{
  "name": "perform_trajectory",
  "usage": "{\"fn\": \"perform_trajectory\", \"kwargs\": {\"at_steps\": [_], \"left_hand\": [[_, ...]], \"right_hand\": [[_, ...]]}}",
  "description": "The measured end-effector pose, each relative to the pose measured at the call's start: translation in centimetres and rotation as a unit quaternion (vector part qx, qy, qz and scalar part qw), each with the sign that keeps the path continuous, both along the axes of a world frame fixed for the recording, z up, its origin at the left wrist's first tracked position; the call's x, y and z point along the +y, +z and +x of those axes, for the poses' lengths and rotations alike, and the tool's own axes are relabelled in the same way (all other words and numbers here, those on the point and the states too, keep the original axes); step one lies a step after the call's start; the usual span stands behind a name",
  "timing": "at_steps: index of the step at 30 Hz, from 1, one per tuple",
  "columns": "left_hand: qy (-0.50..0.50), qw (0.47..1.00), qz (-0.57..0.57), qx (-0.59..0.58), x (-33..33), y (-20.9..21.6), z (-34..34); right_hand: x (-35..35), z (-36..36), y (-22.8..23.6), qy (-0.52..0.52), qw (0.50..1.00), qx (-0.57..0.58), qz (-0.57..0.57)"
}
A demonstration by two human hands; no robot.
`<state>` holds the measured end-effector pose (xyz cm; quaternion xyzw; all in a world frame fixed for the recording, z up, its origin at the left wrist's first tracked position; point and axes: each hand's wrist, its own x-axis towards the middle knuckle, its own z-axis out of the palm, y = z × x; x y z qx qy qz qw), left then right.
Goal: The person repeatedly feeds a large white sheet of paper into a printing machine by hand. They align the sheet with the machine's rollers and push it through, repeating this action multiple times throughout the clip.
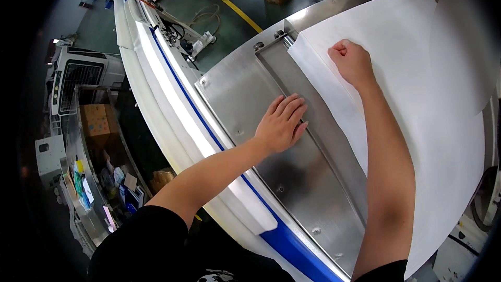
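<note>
The left hand (282,124) is just off the middle, toward three o'clock. It is wide, palm down, fingers a little apart, over a shiny, flat, silver metal plate (229,105). The right hand (353,64), at two o'clock, is curled up small like a fist, on a big, smooth, white sheet (402,36) that looks like paper. I cannot tell if it pinches the sheet.

The sheet fills the space from one to four o'clock. Its edge near the left hand has a straight crease and reaches over a long, dull grey metal dip (318,109). A short, round, shiny metal bar (288,42) pokes out by its top corner.

Toward nine o'clock is a long, deep, metal-sided bin (127,149). In it are a square brown cardboard box (95,120), crinkly clear plastic (118,176) and some blue things (130,198). Just above sits a boxy white machine (81,81) with dark slats.
</note>
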<state>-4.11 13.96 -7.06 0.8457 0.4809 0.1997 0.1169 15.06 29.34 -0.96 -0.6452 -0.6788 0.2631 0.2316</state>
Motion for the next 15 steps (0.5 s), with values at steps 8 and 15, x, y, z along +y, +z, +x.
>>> {"fn": "perform_trajectory", "kwargs": {"at_steps": [8, 15], "left_hand": [[-0.004, 1.0, -0.01, 0.0, 0.32, 0.04, 0.12], [0.003, 0.999, -0.012, -0.051, 1.02, 0.46, 0.1]], "right_hand": [[0.73, 0.03, -1.0, -0.032, 0.999, -0.01, -0.017], [0.37, -0.07, -1.2, -0.064, 0.997, -0.045, 0.002]]}}
